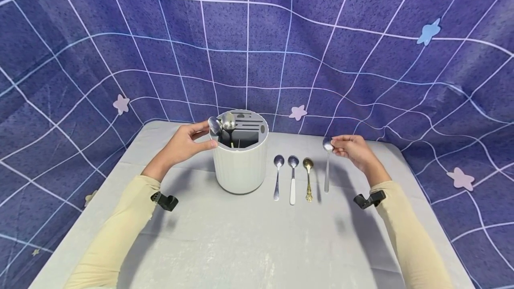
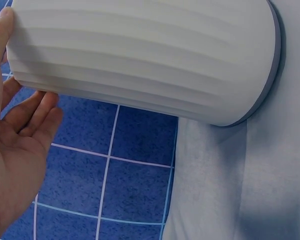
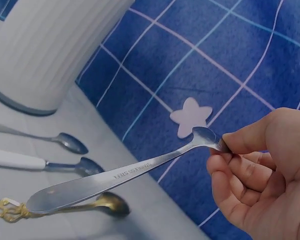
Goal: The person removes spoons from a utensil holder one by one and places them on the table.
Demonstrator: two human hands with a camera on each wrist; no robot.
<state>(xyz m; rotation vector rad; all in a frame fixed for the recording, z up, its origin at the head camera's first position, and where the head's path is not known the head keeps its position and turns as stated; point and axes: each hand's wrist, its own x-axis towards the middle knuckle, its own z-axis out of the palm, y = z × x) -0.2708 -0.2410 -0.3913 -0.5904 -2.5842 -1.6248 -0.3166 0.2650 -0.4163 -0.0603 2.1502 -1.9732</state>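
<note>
My right hand (image 1: 355,150) pinches a plain silver spoon (image 1: 327,164) by the edge of its bowl, between thumb and fingers. The spoon's handle points down toward the table, and the right wrist view shows lettering on it (image 3: 135,169). My left hand (image 1: 182,144) touches the side of a white ribbed utensil holder (image 1: 241,171) near its rim, thumb toward the front, fingers round the left side. Two spoons, one silver (image 1: 214,125) and one paler (image 1: 228,121), stand in the holder with bowls up.
In a row right of the holder lie a silver spoon (image 1: 278,177), a white-handled spoon (image 1: 292,179) and a gold ornate spoon (image 1: 308,179), bowls away from me. They rest on a pale cloth-covered table (image 1: 241,244). A blue gridded curtain (image 1: 257,70) hangs behind.
</note>
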